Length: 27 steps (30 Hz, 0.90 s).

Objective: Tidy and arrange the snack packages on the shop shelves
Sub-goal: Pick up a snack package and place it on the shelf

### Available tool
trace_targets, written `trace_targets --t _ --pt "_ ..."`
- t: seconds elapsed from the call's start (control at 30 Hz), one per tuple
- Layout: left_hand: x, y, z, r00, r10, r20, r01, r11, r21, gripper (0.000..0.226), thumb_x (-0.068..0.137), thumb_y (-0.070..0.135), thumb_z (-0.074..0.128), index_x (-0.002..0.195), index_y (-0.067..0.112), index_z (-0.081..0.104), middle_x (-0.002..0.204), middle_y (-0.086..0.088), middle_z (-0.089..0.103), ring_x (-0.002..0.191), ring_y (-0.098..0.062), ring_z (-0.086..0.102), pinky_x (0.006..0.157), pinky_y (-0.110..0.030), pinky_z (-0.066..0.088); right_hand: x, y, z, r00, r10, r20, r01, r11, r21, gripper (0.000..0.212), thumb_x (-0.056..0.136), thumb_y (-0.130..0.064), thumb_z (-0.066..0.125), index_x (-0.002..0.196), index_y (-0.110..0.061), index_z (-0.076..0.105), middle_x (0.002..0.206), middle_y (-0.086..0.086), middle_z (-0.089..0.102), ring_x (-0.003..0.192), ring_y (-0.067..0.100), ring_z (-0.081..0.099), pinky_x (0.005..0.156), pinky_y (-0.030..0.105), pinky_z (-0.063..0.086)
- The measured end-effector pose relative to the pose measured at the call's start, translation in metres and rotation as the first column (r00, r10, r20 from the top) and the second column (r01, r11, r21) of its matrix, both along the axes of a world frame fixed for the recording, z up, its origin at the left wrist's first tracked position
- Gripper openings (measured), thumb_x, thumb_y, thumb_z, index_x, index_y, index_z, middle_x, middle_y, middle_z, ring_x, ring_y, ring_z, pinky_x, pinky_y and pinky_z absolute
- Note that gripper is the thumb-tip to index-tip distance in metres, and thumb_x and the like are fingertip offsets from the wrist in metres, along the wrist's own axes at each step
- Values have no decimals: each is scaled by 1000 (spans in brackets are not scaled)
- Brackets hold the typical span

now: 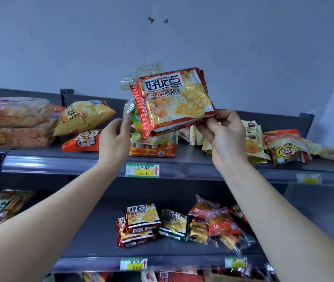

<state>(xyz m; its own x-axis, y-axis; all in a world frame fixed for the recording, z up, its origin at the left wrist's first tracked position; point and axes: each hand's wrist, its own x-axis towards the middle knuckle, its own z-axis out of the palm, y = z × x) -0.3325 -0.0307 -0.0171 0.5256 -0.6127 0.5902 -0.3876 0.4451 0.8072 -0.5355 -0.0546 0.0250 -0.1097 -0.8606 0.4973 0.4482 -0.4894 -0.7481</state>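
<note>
Right hand (221,137) pinching pack (174,100), left hand (116,139) pinching bag (129,108)

Wall (223,37): plain, pale grey-blue, two small dark marks (158,20) high up.
Upper shelf (190,159): dark grey metal, clear rail along the front edge, green-and-yellow price label (142,170) with a red arrow.
Lower shelf (93,231): same make, similar tag (133,263).
Light: soft, even.

— What is filling the background?
— A pale blue-grey wall (243,47) is taking up the upper half, and two dark marks (151,20) are sitting side by side on it.
— Anything lower down?
— A green price label (142,170) is showing a red arrow, and a second label (133,263) is sitting below.
</note>
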Motion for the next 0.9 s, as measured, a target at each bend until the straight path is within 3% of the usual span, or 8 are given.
trace_targets --t 0.1,0.17,0.27,0.4,0.5,0.67,0.8,0.9 --pt "-6 26 -9 959 -157 -236 169 985 33 46 100 45 39 76 14 63 64 2 66 55 -11 59 55 -31 45 1 20 -19 997 15 -70 -14 1000 7 22 90 7 56 79 -12 51 95 10 62 87 21 66 72 29 57" --pt "-7 41 -16 916 -216 -338 252 966 66 50 98 51 38 73 14 61 63 0 64 52 -12 59 53 -29 44 1 31 -32 993 5 -115 -3 1000 20 22 90 7 55 80 -12 52 91 6 64 90 21 65 76 32 58" --pt "-7 62 -30 871 -303 -388 369 923 107 54 86 65 43 80 17 67 71 -3 69 58 -12 62 55 -28 50 1 47 -51 989 40 -142 -32 998 54 21 90 7 54 80 -11 52 91 6 65 90 19 67 75 30 57" --pt "-2 83 -53 858 -361 -366 445 878 178 32 90 44 57 86 14 68 60 2 63 46 -7 53 49 -21 46 1 63 -81 974 75 -212 -49 990 129 20 90 8 54 80 -9 51 90 9 65 88 19 68 78 33 58" --pt "5 91 -76 838 -364 -406 477 849 225 27 93 33 56 88 8 67 59 4 67 46 -8 58 48 -21 47 -4 69 -103 937 99 -336 -44 985 168 17 89 7 56 79 -8 55 86 10 67 87 20 68 78 32 58" --pt "20 92 -118 821 -310 -478 519 755 400 31 93 34 57 90 6 69 68 -7 71 52 -17 61 48 -24 47 -14 63 -141 737 177 -652 -31 973 230 14 82 4 67 76 -6 59 81 10 70 75 20 67 71 39 60" --pt "24 70 -145 876 -164 -453 445 636 631 41 92 46 57 98 6 66 67 -8 71 54 -21 65 43 -23 44 -8 36 -174 603 249 -758 11 947 320 18 84 0 68 74 -10 58 85 12 72 79 28 70 73 43 59" --pt "22 41 -160 870 -95 -483 432 619 656 38 93 44 56 107 8 62 70 -7 71 50 -18 63 39 -21 43 -1 4 -197 589 281 -758 56 921 385 19 85 3 65 74 -9 55 82 11 71 77 27 70 73 42 60"
